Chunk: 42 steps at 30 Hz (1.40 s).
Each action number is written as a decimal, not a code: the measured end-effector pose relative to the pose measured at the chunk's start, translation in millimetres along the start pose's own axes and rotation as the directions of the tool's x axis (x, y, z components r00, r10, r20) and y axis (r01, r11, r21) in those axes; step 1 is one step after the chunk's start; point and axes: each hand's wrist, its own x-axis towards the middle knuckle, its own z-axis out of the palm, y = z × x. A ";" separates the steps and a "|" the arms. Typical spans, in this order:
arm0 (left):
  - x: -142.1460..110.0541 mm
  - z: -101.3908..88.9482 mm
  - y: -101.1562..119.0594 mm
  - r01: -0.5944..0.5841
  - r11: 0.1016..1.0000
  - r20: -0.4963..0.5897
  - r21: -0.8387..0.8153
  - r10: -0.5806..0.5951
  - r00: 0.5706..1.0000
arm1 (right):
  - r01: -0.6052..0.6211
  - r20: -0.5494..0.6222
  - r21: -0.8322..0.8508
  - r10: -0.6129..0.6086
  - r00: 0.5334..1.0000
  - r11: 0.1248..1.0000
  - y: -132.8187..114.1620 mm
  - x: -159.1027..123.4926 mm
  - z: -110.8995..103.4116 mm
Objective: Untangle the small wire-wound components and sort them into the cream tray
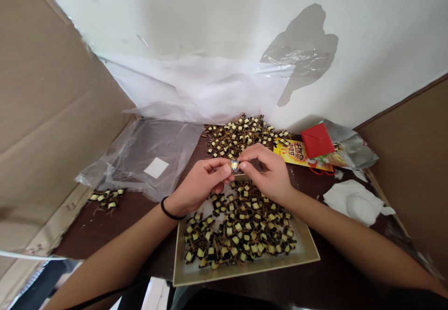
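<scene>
Between my two hands, above the far rim of a shallow box, is one small coil component point(234, 165) with a pale yellow wrap and dark ends. My left hand point(205, 181) is closed, with thumb and fingers pinching its left side. The fingertips of my right hand point(268, 172) pinch its right side. Below them, the cardboard box point(245, 270) holds many similar yellow-and-black components point(241, 230) with thin brown wire leads. Behind my hands a heap of the same components point(245, 135) lies on the dark table.
A clear plastic bag point(140, 151) with a white label lies at the left, near a few loose components point(107, 199). To the right are a yellow packet point(290, 151), a red envelope point(317, 141), red-handled scissors point(322, 172) and crumpled white tissue point(357, 202). Cardboard panels point(52, 67) flank the table.
</scene>
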 end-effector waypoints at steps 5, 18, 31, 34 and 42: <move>-0.1 -0.4 -0.1 0.000 1.000 0.002 0.021 0.000 1.000 | 0.026 0.005 -0.008 -0.026 1.000 1.000 -1.0 -0.8 0.2; -0.5 -2.2 0.0 0.029 0.999 0.028 0.037 -0.030 0.999 | 0.066 -0.018 -0.058 -0.068 0.998 0.996 -2.0 -2.3 0.3; -1.0 0.3 2.4 0.068 0.997 0.063 -0.020 -0.067 0.996 | -0.076 -0.047 -0.022 0.075 0.996 0.997 0.5 -3.9 -0.8; -1.5 1.2 3.1 0.076 0.996 0.071 -0.046 -0.073 0.995 | -0.092 -0.037 0.046 0.094 0.995 0.995 3.5 -6.7 -0.2; -0.3 -6.1 12.0 0.064 0.994 0.014 -0.092 -0.063 0.998 | -0.100 0.005 0.071 0.100 0.995 0.992 9.0 -9.0 1.7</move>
